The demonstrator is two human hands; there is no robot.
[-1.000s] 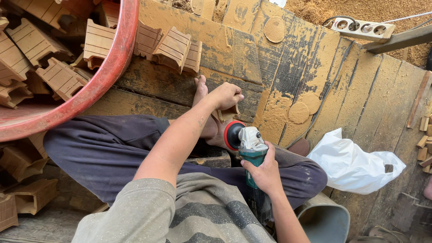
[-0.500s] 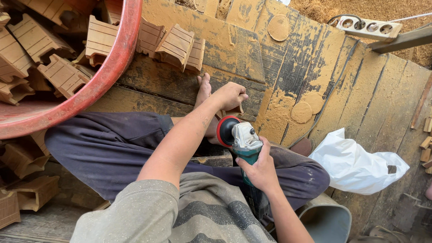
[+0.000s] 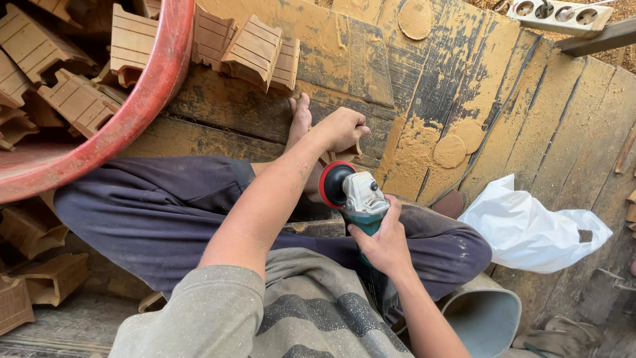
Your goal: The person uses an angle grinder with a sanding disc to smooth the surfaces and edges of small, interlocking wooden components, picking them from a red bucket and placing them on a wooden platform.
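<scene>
In the head view, the right hand (image 3: 383, 244) was closed around the green body of an angle grinder (image 3: 354, 197), with its red disc facing left, toward the other arm. The left hand (image 3: 343, 128) was clamped on a small wooden piece (image 3: 349, 152); most of this piece was hidden under the fingers, so its shape could not be told. The piece was just above the disc, and whether they touched could not be told. A bare foot (image 3: 299, 119) lay just beside the left hand, on the dusty wooden boards (image 3: 530, 132).

To do this grinding well, I judged that the left fingers should stay behind the edge being ground, the disc should meet the wood lightly, and the foot and the trouser leg (image 3: 172, 205) should be kept away from the disc.

Far left of both hands stood a red tub (image 3: 142, 119) with carved wooden blocks (image 3: 73, 99); right of the right hand lay a white plastic bag (image 3: 530, 232).
</scene>
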